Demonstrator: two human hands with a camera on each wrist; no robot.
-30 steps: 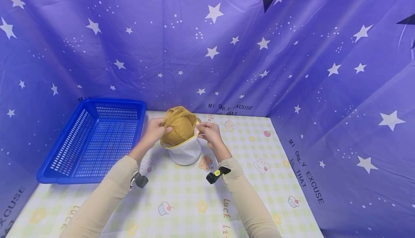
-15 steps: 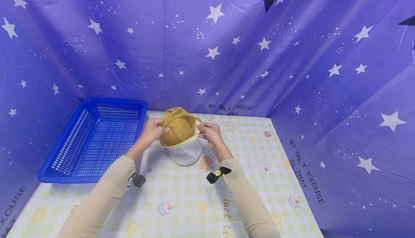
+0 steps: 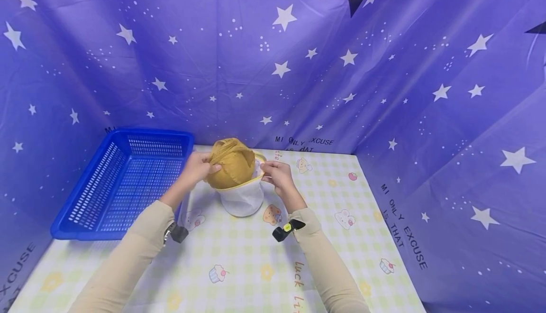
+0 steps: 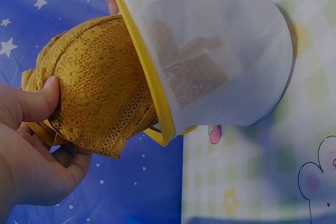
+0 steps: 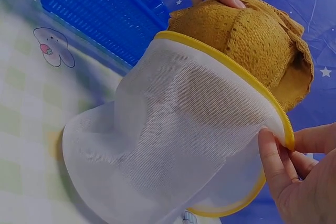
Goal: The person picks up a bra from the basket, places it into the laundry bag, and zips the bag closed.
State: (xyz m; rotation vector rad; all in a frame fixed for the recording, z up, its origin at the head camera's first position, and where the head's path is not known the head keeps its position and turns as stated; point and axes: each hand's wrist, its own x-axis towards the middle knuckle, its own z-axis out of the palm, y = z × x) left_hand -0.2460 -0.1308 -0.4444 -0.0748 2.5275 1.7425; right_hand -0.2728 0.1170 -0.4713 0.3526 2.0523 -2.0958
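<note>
At the left, a blue basket (image 3: 85,235) stands on the desk (image 3: 243,251), and near it the left hand (image 3: 195,169) pinches a mustard lace bra (image 4: 92,77) whose lower part sits inside the white mesh bag (image 3: 242,199) (a darker patch shows through the mesh). Farther right, the right hand's (image 3: 278,175) fingers pinch the bag's yellow rim (image 5: 231,64); the step looks like unloading the bag, and the next move probably calls for lifting the bra clear while that rim is steadied.
</note>
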